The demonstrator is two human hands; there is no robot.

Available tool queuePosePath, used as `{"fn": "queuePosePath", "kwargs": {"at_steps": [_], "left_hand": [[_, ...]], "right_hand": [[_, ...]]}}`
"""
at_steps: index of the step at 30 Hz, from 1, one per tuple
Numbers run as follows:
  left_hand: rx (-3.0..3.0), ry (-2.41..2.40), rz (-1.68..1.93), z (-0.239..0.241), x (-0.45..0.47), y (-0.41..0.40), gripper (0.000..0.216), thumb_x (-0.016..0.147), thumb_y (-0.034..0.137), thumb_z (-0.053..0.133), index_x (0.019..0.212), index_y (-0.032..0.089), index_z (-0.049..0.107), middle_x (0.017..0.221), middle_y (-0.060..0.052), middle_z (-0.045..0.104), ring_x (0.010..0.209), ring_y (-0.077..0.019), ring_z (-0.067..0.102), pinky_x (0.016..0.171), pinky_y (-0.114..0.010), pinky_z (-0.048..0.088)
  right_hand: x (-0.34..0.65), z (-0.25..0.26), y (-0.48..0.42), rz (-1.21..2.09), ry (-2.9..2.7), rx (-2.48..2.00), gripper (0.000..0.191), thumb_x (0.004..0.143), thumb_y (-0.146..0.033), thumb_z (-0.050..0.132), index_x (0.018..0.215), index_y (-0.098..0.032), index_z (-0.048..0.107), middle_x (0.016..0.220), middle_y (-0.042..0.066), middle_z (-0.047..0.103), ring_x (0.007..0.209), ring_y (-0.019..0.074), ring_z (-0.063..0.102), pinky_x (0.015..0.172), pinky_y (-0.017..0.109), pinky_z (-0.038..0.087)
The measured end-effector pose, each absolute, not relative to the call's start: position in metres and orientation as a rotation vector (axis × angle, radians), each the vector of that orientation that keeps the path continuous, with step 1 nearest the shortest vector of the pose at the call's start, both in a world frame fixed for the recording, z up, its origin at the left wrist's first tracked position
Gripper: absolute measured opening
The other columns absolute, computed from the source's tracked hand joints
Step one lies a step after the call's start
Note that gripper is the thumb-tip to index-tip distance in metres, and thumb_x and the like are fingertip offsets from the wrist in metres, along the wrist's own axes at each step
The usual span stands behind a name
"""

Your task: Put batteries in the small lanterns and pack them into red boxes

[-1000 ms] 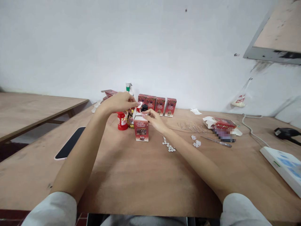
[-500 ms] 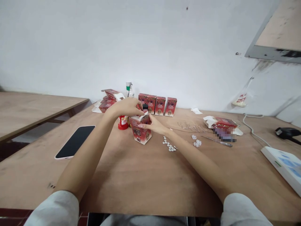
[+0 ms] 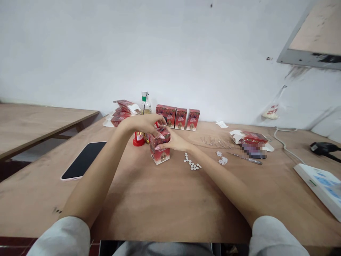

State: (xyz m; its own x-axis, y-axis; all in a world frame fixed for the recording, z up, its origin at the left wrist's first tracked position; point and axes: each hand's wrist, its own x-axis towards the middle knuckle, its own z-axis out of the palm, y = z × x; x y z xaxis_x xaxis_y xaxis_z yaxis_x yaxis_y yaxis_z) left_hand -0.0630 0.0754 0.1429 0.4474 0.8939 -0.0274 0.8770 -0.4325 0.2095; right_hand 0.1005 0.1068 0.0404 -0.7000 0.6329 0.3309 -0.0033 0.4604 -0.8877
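A red printed cardboard box stands upright on the table between my hands. My right hand wraps round its right side, the thumb across the near face. Over the top my left hand arches, its fingers curled onto the box's top and upper edge. The top flap looks folded down, though my left fingers partly cover it. Just behind, to the left, sits a small red ornament with a round base, partly hidden by my left hand. White round discs lie to the right of the box.
Several closed red boxes stand along the wall. Opened boxes are piled at the back left, near a bottle with a green top. A phone lies left. Bent wires, a screwdriver and an open box lie right.
The box's raised white top flap has gone down and the box has turned slightly. My left hand has moved from above the opening onto the box's top; my right hand still holds its side.
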Motion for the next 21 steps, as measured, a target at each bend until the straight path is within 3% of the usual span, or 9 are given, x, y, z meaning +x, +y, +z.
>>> {"fn": "queuePosePath", "kwargs": {"at_steps": [5,12,19,21], "left_hand": [[2.429,1.592,-0.011,0.141,-0.063,0.076,0.066,0.065,0.051,0.06,0.124,0.023,0.048,0.121,-0.007,0.06,0.104,-0.0227,0.059,0.074,-0.024,0.045],[2.457,1.571,0.113,0.14,-0.06,0.076,0.073,0.075,0.063,0.043,0.132,0.016,0.041,0.134,-0.012,0.052,0.114,-0.0229,0.053,0.086,-0.026,0.044],[2.498,1.688,-0.028,0.15,-0.075,0.075,0.071,0.077,0.063,0.042,0.131,0.017,0.043,0.133,-0.013,0.052,0.115,-0.0269,0.052,0.092,-0.032,0.04],[2.488,1.732,-0.074,0.148,-0.078,0.079,0.069,0.078,0.062,0.043,0.129,0.017,0.046,0.13,-0.013,0.054,0.113,-0.0274,0.053,0.09,-0.033,0.041]], "right_hand": [[0.11,0.049,0.109,1.301,-2.159,-0.543,0.078,0.053,-0.033,0.084,0.121,-0.023,0.046,0.124,0.006,0.057,0.114,0.024,0.056,0.097,0.041,0.047],[0.157,0.083,0.134,0.883,-2.338,-0.937,0.058,0.046,-0.034,0.086,0.094,-0.018,0.058,0.098,0.006,0.065,0.093,0.0278,0.062,0.081,0.044,0.052],[0.237,0.11,0.154,0.586,-2.019,-1.432,0.063,0.045,-0.026,0.084,0.099,-0.019,0.053,0.101,0.008,0.063,0.082,0.0231,0.061,0.06,0.034,0.054],[0.256,0.106,0.163,0.438,-1.928,-1.56,0.065,0.041,-0.026,0.084,0.097,-0.019,0.051,0.097,0.007,0.063,0.081,0.0235,0.061,0.062,0.035,0.053]]}}
